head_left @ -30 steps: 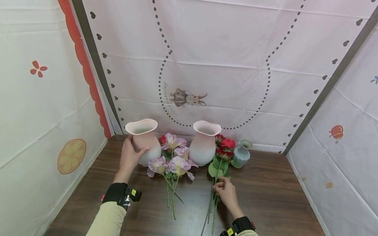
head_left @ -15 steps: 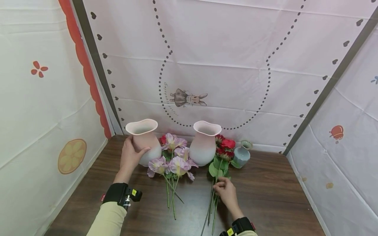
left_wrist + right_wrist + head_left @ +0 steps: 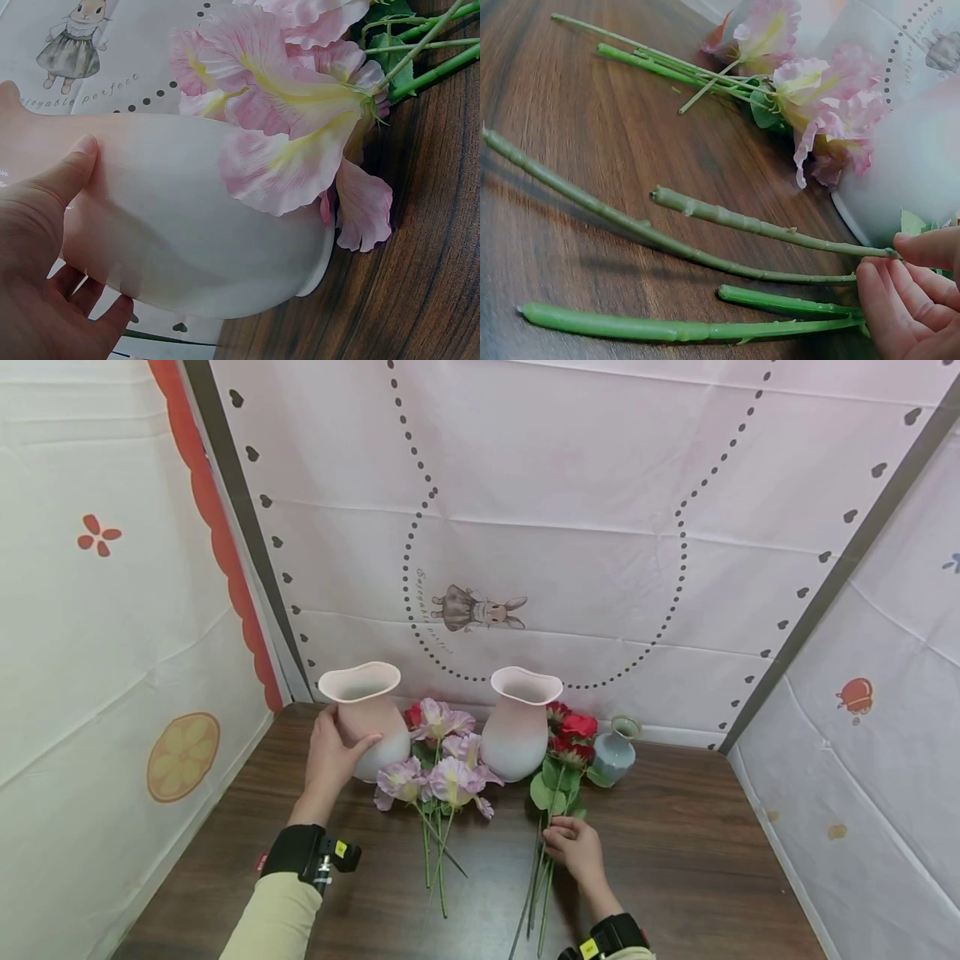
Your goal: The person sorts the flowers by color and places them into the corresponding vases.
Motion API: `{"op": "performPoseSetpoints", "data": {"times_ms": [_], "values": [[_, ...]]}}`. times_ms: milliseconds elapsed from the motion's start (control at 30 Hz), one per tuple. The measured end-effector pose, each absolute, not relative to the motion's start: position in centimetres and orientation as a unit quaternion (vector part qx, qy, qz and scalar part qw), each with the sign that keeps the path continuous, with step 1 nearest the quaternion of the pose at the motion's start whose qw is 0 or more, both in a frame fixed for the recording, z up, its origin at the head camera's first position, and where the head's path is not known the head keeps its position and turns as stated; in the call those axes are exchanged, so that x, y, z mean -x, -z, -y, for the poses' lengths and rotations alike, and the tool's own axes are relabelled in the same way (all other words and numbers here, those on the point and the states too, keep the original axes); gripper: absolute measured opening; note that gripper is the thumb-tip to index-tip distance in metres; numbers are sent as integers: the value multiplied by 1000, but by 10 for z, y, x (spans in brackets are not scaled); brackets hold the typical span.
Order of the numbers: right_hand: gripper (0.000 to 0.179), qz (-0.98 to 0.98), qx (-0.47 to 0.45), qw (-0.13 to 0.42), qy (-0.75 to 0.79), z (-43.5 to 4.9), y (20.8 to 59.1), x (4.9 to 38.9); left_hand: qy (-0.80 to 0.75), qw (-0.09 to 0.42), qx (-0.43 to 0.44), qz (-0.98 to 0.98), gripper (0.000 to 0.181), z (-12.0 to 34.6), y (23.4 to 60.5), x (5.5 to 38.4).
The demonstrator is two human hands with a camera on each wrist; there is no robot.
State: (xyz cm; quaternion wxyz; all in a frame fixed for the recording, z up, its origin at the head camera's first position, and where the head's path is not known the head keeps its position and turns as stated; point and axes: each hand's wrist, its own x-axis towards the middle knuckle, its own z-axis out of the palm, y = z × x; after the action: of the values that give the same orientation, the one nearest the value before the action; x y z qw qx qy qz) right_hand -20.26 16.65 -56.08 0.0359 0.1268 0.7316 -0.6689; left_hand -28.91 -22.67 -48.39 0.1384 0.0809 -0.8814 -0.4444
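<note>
My left hand (image 3: 330, 768) grips the left vase (image 3: 371, 722), pink above and white below, which stands upright with a wavy rim. In the left wrist view the thumb (image 3: 75, 166) lies along one side of it and the fingers curl round the other. Beneath the red roses (image 3: 579, 725), my right hand (image 3: 581, 853) pinches their stems between thumb and fingers. Several green stems (image 3: 742, 223) fan out from that hand in the right wrist view, close over the table. The roses' blooms and leaves lie between the second vase (image 3: 516, 739) and a small blue vase (image 3: 615, 758).
Light purple irises (image 3: 454, 779) lie between the two large vases, stems toward me, with a red bloom (image 3: 412, 716) partly hidden behind them. The brown wooden table (image 3: 690, 860) meets a printed cloth wall (image 3: 570, 568) at the back. Cloth walls also stand on both sides.
My right hand has slipped very slightly toward me along the rose stems. The left hand, the vases and the irises have not visibly moved.
</note>
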Motion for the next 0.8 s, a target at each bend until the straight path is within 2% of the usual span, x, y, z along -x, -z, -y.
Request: {"op": "performPoseSetpoints", "data": {"times_ms": [800], "values": [[41,-676,-148,52,720,-165,562,200,440,145,-77,883,99,228,489,291]]}}
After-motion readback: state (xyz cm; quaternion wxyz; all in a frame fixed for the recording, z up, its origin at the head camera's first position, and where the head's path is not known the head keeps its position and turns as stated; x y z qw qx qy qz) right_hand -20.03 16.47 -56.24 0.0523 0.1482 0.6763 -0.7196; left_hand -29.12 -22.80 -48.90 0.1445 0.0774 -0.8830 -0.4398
